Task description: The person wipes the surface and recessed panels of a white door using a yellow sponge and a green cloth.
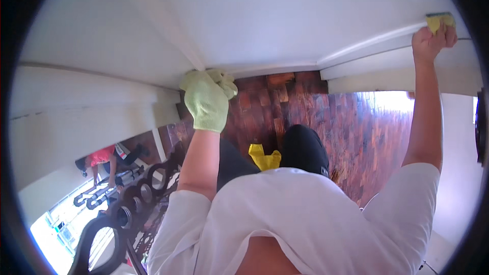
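Observation:
My right hand [434, 42], bare, is closed on a yellow sponge [439, 23] with a dark scouring layer, at the white wall on the far right. On my left hand [208, 97] is a pale green fabric glove, held at the white panel's [248, 19] lower corner above the floor; its fingers look curled, and whether something lies inside them cannot be told. A yellow cloth or glove [264, 157] shows between my legs.
Below lies a reddish-brown wood floor [305, 99]. A dark ornate railing [126, 214] runs at the lower left. Beyond it, another person [103, 158] in a red top bends over dark bars. White ledges [363, 80] border the panel.

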`<state>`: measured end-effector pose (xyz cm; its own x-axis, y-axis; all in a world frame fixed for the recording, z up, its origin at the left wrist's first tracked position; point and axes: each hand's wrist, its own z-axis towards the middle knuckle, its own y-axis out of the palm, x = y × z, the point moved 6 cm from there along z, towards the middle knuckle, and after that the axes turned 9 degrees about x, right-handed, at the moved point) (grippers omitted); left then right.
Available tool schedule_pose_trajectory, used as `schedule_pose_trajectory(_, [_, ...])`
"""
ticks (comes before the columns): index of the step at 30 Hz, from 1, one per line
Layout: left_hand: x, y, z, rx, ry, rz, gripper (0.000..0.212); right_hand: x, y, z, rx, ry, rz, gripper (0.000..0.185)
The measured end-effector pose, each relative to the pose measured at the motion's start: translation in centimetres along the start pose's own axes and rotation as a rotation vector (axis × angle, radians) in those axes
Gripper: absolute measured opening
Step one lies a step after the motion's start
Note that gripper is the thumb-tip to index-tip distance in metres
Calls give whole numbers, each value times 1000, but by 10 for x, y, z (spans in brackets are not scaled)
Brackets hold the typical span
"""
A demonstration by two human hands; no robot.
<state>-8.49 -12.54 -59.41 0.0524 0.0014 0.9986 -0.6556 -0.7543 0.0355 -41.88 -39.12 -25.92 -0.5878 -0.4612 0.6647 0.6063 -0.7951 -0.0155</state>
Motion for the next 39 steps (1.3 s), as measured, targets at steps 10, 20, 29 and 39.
schedule_pose_trajectory(10, [24, 9, -36, 1, -686, -420, 22, -13, -12, 18, 273, 94, 193, 31])
schedule_pose_trajectory(20, [93, 159, -143, -137, -626, -443, 27, -115, -73, -141, -347, 1509, 1265, 26])
schedule_pose_trajectory(29, [155, 295, -189, -624, -46, 277, 50, -138, -224, -349, -1250, 1735, 1106, 34])
schedule_pose_trajectory(39, [195, 324, -170, -903, 40, 347, 65, -146, -192, -385, -1784, 1512, 1076, 51])
